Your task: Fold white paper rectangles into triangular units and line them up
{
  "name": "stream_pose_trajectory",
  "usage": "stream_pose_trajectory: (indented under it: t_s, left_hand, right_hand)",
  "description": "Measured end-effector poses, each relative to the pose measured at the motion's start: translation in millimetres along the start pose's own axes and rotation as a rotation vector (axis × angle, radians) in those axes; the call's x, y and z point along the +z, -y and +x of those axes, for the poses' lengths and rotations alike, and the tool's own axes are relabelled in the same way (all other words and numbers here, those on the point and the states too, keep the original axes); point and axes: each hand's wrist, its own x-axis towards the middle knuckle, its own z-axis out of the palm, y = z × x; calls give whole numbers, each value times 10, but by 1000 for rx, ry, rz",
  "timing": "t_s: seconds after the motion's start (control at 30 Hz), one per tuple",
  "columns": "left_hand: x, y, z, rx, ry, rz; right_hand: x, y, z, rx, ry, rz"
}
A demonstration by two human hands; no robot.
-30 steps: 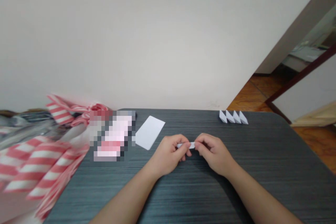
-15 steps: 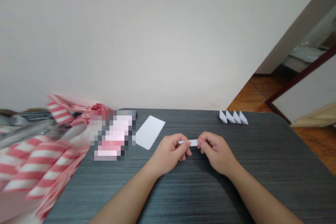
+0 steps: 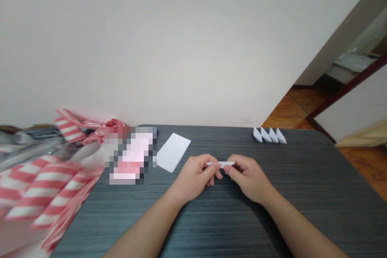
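We see a narrow folded paper strip [image 3: 220, 164] between our two hands, over the table [image 3: 317, 193]. The left hand [image 3: 195, 177] and the right hand [image 3: 249, 179] are nearly closed, and each pinches one end. A white paper sheet [image 3: 173, 152] and a row of small folded paper pieces [image 3: 269, 135] lie farther ahead.

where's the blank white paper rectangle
In the head view, the white paper rectangle lies on the far part of the dark grey table, between the pixelated pink-and-white patch and the left hand.

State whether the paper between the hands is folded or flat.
Folded: the white paper strip, pinched by the left hand and right hand, shows as a narrow sliver, not a sheet.
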Motion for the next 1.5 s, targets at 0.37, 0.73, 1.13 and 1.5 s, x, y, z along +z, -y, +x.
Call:
stream_pose_trajectory:
  t_s: [0.37, 0.73, 1.13, 1.5]
  left_hand:
    - [11, 25, -3, -2, -22, -18]
    - [11, -14, -9, 9, 7, 48]
    - [14, 0, -14, 43, 8, 71]
    - [19, -12, -16, 45, -2, 99]
  right_hand:
    - [1, -38, -4, 12, -48, 26]
    - [-4, -41, 2, -21, -9, 17]
    - [-16, 23, 11, -67, 30, -32]
    - [4, -14, 12, -64, -29, -46]
